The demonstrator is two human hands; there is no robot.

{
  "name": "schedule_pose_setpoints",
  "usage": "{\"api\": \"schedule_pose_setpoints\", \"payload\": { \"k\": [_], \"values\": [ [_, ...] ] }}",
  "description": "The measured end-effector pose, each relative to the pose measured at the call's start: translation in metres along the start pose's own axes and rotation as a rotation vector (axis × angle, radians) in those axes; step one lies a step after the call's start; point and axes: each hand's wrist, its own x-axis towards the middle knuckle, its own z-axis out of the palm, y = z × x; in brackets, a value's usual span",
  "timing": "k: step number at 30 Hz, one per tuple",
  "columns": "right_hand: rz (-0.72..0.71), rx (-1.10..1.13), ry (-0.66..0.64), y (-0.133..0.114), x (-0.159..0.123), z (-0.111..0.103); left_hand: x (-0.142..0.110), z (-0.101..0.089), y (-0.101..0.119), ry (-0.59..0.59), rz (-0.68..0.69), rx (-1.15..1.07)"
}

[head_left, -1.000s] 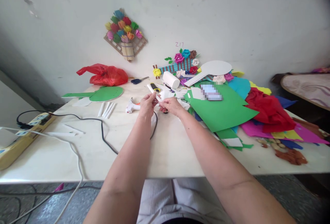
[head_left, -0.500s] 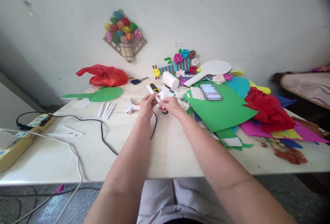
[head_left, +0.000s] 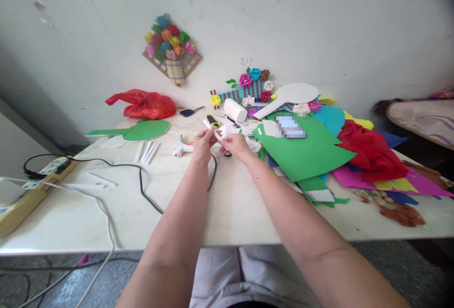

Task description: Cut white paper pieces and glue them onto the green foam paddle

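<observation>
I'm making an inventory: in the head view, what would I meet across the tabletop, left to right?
Power strip, white sticks, glue gun, left hand, right hand, phone, crumpled red sheet.

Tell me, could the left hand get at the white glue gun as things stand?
Probably yes: the glue gun lies right beside the left hand, with nothing seen covering its white body. The hand is busy holding a slim white piece, though.

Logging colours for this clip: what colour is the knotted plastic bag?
Red bag, best seen in the head view.
</observation>
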Motion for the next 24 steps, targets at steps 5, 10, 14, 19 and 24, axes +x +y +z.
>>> {"api": "schedule_pose_setpoints", "payload": {
  "k": [5, 10, 14, 19, 24],
  "values": [
    [-0.003, -0.056, 0.0, 0.0, -0.002, -0.002, 0.002, -0.004, 0.005, 0.079, 0.046, -0.04],
    [0.017, 0.006, -0.034, -0.006, -0.006, -0.003, 0.002, -0.004, 0.004, 0.053, 0.056, -0.043],
    [0.024, 0.02, -0.022, -0.012, -0.009, -0.003, 0.002, -0.003, 0.003, 0.035, 0.044, -0.034],
    [0.08, 0.166, -0.096, -0.018, -0.013, -0.005, 0.004, -0.005, 0.003, 0.062, 0.044, -0.041],
    [0.095, 0.29, -0.152, -0.016, -0.014, -0.008, 0.006, -0.008, 0.003, 0.009, 0.001, -0.068]
  ]
}}
